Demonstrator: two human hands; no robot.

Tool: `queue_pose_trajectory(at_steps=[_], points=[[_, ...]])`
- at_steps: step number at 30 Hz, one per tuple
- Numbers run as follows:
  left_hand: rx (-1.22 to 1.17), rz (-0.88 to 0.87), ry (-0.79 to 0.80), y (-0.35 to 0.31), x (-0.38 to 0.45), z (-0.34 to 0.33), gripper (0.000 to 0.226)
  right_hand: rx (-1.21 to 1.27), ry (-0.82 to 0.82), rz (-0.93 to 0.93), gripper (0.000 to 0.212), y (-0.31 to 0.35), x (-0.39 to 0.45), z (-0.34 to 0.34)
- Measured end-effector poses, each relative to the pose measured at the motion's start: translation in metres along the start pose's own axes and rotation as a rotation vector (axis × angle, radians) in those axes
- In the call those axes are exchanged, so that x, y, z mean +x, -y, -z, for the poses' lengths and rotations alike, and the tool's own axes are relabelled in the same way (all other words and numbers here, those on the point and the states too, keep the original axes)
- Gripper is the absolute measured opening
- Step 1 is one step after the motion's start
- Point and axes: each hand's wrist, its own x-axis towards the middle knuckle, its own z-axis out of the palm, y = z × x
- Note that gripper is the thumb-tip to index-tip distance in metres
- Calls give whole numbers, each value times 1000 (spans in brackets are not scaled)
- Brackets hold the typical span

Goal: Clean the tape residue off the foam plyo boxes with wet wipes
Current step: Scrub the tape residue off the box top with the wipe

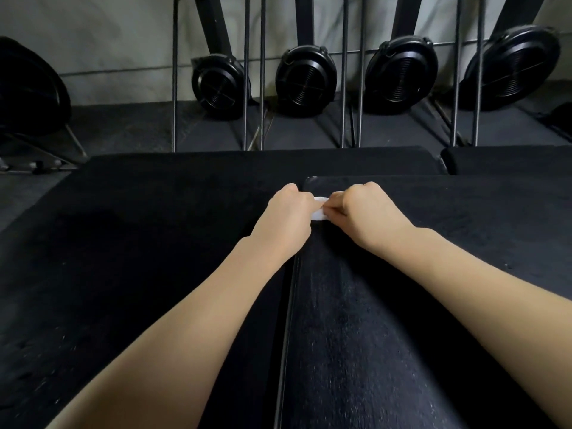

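Forearms reach fwd over black foam plyo boxes (402, 305), two butted w/ seam between. Rowing-machine flywheels (305, 78) racked at wall beyond far edge. Left hand (286, 218) and right hand (368, 216) both pinch white wet wipe (319, 212), held over seam nr far corner of right box, prob. bunching it for firmer scrub. Residue not discernible.

1. The tops of the two black foam boxes, the left box (148, 243) and the right box (464, 243), are wide and flat.
2. A thin gap (289, 292) runs between them.
3. Behind them, metal bars (246, 88) and round black fans (220, 86) block the way to the wall.
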Motion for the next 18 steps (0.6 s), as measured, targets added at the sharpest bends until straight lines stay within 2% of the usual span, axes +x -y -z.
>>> queue_pose_trajectory(at_steps=[3, 7, 10, 15, 18], points=[[-30, -12, 27, -3, -20, 2, 50, 10, 11, 43, 29, 9, -19, 3], [-45, -10, 45, -15, -60, 12, 36, 52, 36, 21, 28, 23, -52, 9], [-48, -19, 47, -18, -75, 13, 44, 23, 70, 29, 31, 31, -65, 14], [61, 6, 50, -21, -50, 13, 39, -23, 50, 23, 40, 23, -43, 10], [78, 23, 29, -12, -18, 8, 31, -25, 48, -13, 37, 8, -13, 3]])
